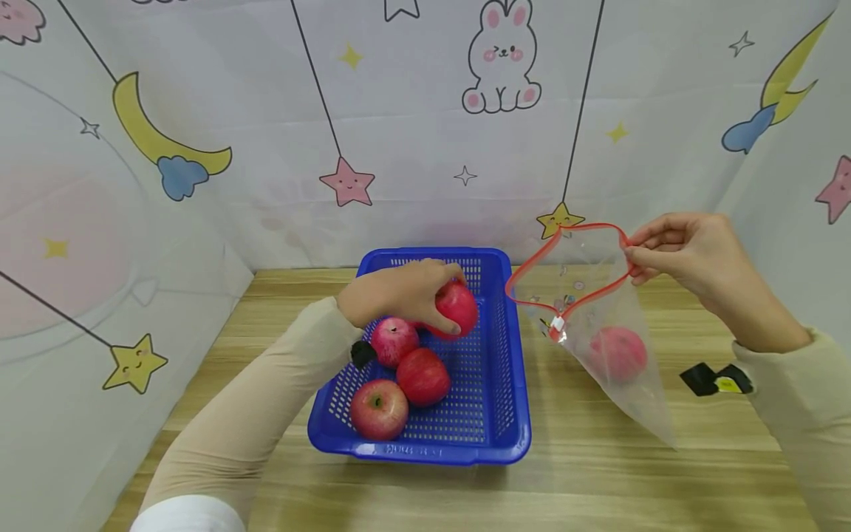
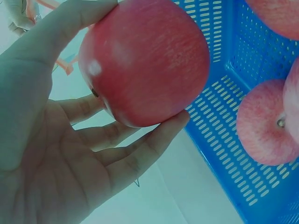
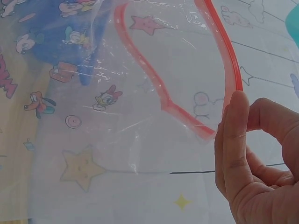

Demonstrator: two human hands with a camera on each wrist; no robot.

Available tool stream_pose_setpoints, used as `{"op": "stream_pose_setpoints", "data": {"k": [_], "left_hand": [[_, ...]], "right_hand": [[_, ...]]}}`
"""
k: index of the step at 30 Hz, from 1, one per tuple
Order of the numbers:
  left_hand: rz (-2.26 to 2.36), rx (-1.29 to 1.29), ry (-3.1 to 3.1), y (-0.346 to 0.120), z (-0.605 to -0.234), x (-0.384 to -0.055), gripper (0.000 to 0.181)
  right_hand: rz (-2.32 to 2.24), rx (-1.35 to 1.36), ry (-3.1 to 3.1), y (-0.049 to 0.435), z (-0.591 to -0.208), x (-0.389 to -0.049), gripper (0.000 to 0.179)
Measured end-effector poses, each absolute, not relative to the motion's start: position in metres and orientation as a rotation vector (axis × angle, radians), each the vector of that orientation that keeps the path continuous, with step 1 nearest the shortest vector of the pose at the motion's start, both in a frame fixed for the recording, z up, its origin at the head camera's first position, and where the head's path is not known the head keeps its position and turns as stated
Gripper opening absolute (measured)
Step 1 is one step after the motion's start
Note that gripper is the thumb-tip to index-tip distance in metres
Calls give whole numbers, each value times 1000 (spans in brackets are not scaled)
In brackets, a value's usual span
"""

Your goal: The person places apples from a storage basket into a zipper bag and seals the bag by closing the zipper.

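Note:
My left hand point(image 1: 415, 295) grips a red apple point(image 1: 457, 309) over the blue plastic basket point(image 1: 521, 414). In the left wrist view the thumb and fingertips are spread round that apple point(image 2: 149, 60). My right hand point(image 1: 688, 251) pinches the red zip edge of a clear zip bag point(image 1: 648, 391) and holds its mouth wide. Inside the bag sits one apple point(image 1: 618, 355). The right wrist view shows the bag's cartoon-printed film point(image 3: 107, 130) and the thumb and fingers point(image 3: 236, 140) closed on the rim. A white slider point(image 1: 557, 324) hangs at the mouth's near corner.
More apples lie in the basket's left part, among them a pale red apple point(image 1: 379, 410), a darker apple point(image 1: 423, 377) and a pinkish apple point(image 1: 394, 341). The basket stands on a wooden table point(image 1: 598, 480). A white cartoon-printed cloth point(image 1: 412, 111) hangs behind and at both sides.

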State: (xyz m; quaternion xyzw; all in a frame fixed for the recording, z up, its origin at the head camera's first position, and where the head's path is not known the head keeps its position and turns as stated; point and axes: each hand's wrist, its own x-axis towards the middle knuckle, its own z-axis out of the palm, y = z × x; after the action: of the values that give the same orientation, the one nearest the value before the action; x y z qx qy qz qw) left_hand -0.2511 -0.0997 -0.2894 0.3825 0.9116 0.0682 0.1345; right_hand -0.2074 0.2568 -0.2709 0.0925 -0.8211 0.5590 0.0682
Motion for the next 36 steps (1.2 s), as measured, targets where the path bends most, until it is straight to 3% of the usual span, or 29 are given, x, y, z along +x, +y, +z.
{"op": "stream_pose_setpoints", "data": {"k": [36], "left_hand": [[417, 1209, 2701, -105, -256, -255, 67]], "right_hand": [[1757, 298, -2448, 256, -270, -208, 5]]}}
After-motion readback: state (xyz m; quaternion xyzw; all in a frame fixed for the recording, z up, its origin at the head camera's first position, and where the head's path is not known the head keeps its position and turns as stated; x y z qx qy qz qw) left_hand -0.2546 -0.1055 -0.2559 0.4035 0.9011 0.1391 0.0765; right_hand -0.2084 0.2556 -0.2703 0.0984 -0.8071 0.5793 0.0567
